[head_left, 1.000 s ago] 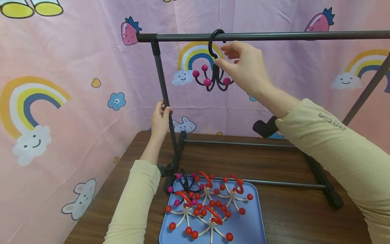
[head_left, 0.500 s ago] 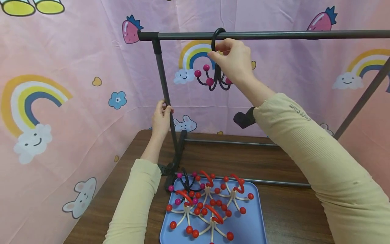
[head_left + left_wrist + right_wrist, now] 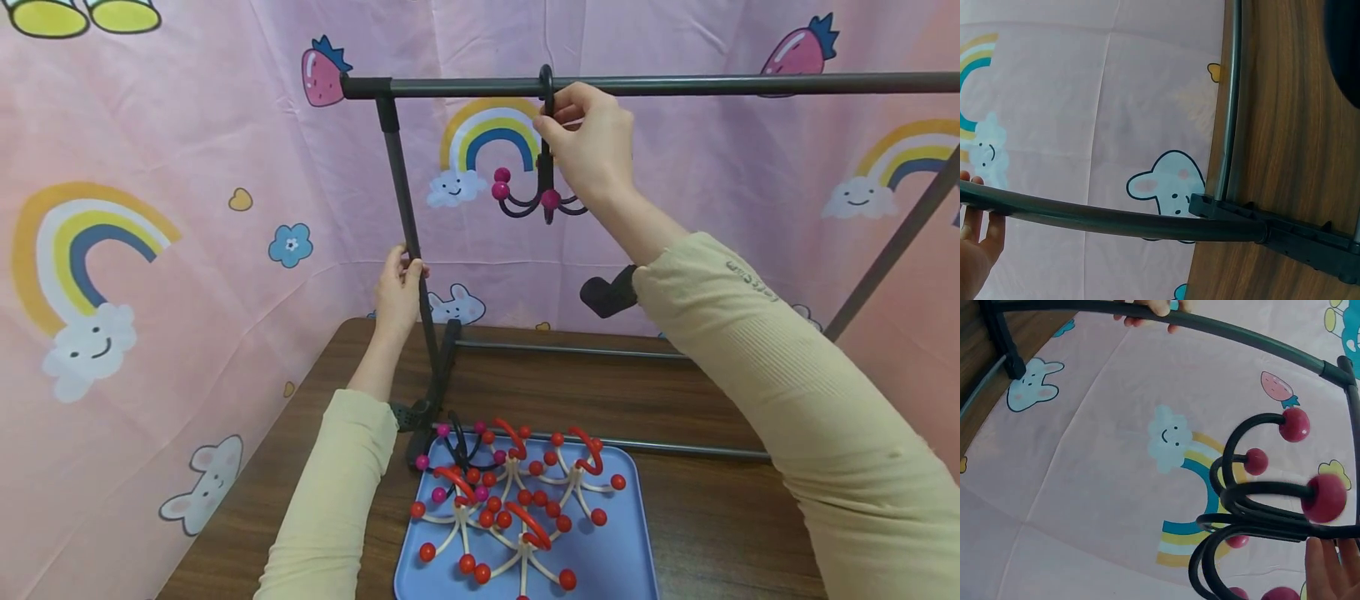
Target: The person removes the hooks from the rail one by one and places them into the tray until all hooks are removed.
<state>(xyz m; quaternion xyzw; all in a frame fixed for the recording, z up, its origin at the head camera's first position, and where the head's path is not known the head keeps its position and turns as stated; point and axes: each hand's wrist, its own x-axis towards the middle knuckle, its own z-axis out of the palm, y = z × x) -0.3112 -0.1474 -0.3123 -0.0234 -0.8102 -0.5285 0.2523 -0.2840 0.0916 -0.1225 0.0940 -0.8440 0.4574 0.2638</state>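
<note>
A black multi-arm hook hanger [image 3: 546,173] with magenta ball tips hangs by its curved top over the rack's dark top rail [image 3: 712,86]. My right hand [image 3: 597,146] pinches its stem just below the rail between thumb and fingers. In the right wrist view the black hanger [image 3: 1254,522] fills the lower right, with fingertips against its stem. Lower down, my left hand [image 3: 397,292] grips the rack's left upright [image 3: 401,192]. The left wrist view shows only part of that hand [image 3: 979,247] at the left edge, beside the upright [image 3: 1104,219].
On the wooden table [image 3: 720,533], a blue tray [image 3: 618,562] holds several cream hangers [image 3: 523,550] with red hooks and balls, plus a black one [image 3: 459,450] with magenta balls. Lower rack rails [image 3: 675,448] run behind the tray. A patterned cloth [image 3: 187,100] backs everything.
My right hand first came in to the left onto the hanger's stem, then shifted slightly right with it. The hanger turned, so its hook now looks edge-on. The left hand stays on the upright.
</note>
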